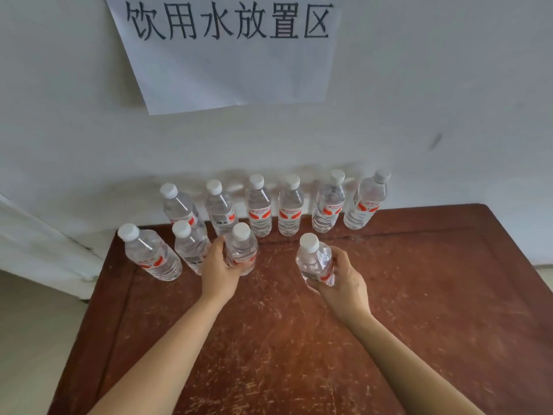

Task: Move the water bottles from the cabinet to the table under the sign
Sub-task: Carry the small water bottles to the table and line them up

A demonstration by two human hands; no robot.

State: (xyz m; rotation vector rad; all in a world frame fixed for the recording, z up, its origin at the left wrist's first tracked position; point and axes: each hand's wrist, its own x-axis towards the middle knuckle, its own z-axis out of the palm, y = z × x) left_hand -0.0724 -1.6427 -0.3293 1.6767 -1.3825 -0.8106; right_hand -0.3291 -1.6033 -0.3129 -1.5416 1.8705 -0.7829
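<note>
Over table (pixel 404 295), hands (pixel 220 269) around bottles (pixel 243 250)

The person's left hand (pixel 220 272) and right hand (pixel 344 280) are bare, the fingers uncovered. Both wrists are bare as well. The left forearm (pixel 167 345) and right forearm (pixel 407 351) are slender and unclothed down to the bottom of the view.

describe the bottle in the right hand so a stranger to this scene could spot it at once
Below the paper sign is a brown wooden table with six water bottles along its back and three front bottles at left. The lone bottle is right of those three, apart from every other, gripped by the right hand.
</note>
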